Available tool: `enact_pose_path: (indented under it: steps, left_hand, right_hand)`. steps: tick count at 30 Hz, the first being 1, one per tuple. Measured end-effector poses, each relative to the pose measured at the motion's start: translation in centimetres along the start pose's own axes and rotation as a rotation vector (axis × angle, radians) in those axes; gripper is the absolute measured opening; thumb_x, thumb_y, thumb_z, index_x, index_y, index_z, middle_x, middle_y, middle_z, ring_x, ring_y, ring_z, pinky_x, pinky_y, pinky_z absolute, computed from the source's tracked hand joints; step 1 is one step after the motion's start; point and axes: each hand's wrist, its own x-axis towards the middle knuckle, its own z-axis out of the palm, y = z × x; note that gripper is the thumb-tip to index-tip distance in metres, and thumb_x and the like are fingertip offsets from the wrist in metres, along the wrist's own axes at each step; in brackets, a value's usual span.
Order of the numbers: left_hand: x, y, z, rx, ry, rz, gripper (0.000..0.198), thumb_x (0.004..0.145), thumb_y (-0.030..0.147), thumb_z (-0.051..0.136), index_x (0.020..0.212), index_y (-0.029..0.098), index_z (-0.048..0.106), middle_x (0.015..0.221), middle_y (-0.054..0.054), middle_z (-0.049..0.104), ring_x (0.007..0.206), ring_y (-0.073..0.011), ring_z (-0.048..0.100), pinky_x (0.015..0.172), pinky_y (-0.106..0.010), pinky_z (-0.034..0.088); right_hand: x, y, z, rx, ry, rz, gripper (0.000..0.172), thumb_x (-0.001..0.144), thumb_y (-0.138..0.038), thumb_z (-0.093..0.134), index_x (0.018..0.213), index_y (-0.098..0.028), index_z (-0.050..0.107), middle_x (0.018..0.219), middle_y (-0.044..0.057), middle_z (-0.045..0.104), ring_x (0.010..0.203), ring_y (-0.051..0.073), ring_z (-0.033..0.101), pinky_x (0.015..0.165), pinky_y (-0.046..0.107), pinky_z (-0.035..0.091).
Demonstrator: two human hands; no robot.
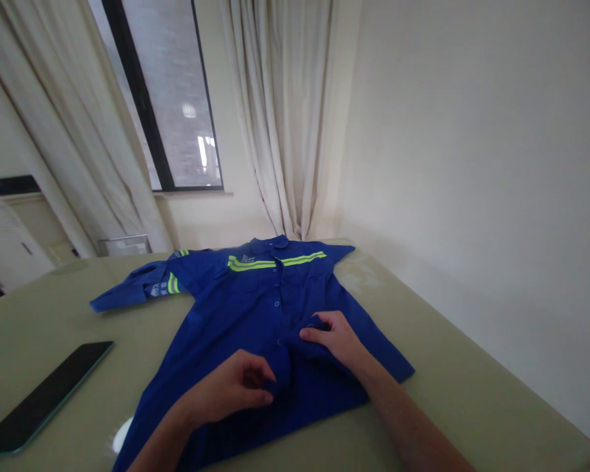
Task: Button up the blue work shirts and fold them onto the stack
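Note:
A blue long-sleeved work shirt (236, 328) lies spread on the table, front up, its collar at the far end. Yellow-green reflective bands cross its chest and ring the sleeve on the left. Buttons run down the middle of the front. Low on the shirt, my left hand (233, 387) is curled, with blue cloth of the front edge between thumb and fingers. My right hand (334, 337) pinches the other front edge, higher and to the right, lifting that cloth slightly. The sleeve on the right is mostly hidden behind the shirt body.
The pale green table (447, 380) runs along a white wall on the right. A dark flat slab, perhaps a tablet (49, 396), lies at the left. Beyond the table are a beige curtain (285, 118) and a dark-framed window (172, 92). A white cabinet (10, 242) stands at far left.

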Motion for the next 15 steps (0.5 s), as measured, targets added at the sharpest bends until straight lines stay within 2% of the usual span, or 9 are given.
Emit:
enact_pose_path:
  steps: [2, 5, 7, 10, 13, 15]
  left_hand:
    - [0.2, 0.3, 0.3, 0.08, 0.077, 0.085, 0.029, 0.08, 0.043, 0.073, 0.097, 0.019, 0.069, 0.084, 0.001, 0.064, 0.079, -0.0162, 0.056, 0.072, -0.026, 0.044]
    - [0.6, 1.1, 0.6, 0.154, 0.239, 0.207, 0.023, 0.092, 0.04, 0.06, 0.1, 0.02, 0.068, 0.09, 0.0, 0.067, 0.083, -0.0171, 0.057, 0.075, -0.027, 0.045]
    - [0.9, 1.3, 0.7, 0.174, 0.291, 0.224, 0.024, 0.095, 0.041, 0.056, 0.101, 0.02, 0.069, 0.087, 0.0, 0.068, 0.08, -0.0171, 0.058, 0.073, -0.026, 0.045]
    - [1.3, 1.1, 0.7, 0.218, 0.318, 0.241, 0.021, 0.096, 0.037, 0.057, 0.099, 0.022, 0.07, 0.086, 0.0, 0.07, 0.079, -0.0175, 0.061, 0.073, -0.027, 0.045]
    - [1.4, 0.9, 0.9, 0.282, 0.337, 0.26, 0.011, 0.092, 0.027, 0.062, 0.094, 0.022, 0.071, 0.086, 0.0, 0.071, 0.08, -0.0172, 0.062, 0.073, -0.026, 0.044]
    - [1.4, 0.9, 1.2, 0.321, 0.323, 0.271, 0.005, 0.088, 0.021, 0.065, 0.088, 0.022, 0.07, 0.083, 0.001, 0.07, 0.077, -0.0162, 0.061, 0.07, -0.025, 0.043]
  right_hand:
    - [-0.2, -0.3, 0.7, -0.021, 0.11, -0.06, 0.048, 0.069, -0.061, 0.083, 0.068, -0.019, 0.061, 0.06, -0.005, 0.055, 0.059, 0.013, 0.048, 0.055, 0.024, 0.038]
    - [-0.9, -0.7, 2.0, -0.186, 0.198, -0.205, 0.042, 0.078, -0.058, 0.08, 0.071, -0.018, 0.066, 0.064, -0.003, 0.06, 0.063, 0.014, 0.053, 0.061, 0.025, 0.04]
    - [-1.4, -0.8, 2.8, -0.281, 0.156, -0.285, 0.036, 0.086, -0.054, 0.074, 0.076, -0.019, 0.073, 0.071, 0.0, 0.067, 0.068, 0.015, 0.06, 0.066, 0.026, 0.042]
    - [-1.7, -0.7, 3.6, -0.277, 0.019, -0.334, 0.03, 0.094, -0.049, 0.067, 0.088, -0.022, 0.079, 0.082, 0.002, 0.074, 0.077, 0.017, 0.066, 0.073, 0.026, 0.045]
    - [-1.6, -0.3, 3.8, -0.241, -0.028, -0.316, 0.031, 0.096, -0.048, 0.064, 0.089, -0.022, 0.078, 0.083, 0.002, 0.072, 0.079, 0.017, 0.065, 0.073, 0.026, 0.045]
    - [-1.3, 0.2, 3.8, -0.226, -0.02, -0.246, 0.037, 0.097, -0.05, 0.061, 0.083, -0.019, 0.074, 0.079, 0.001, 0.068, 0.076, 0.016, 0.062, 0.07, 0.026, 0.043]
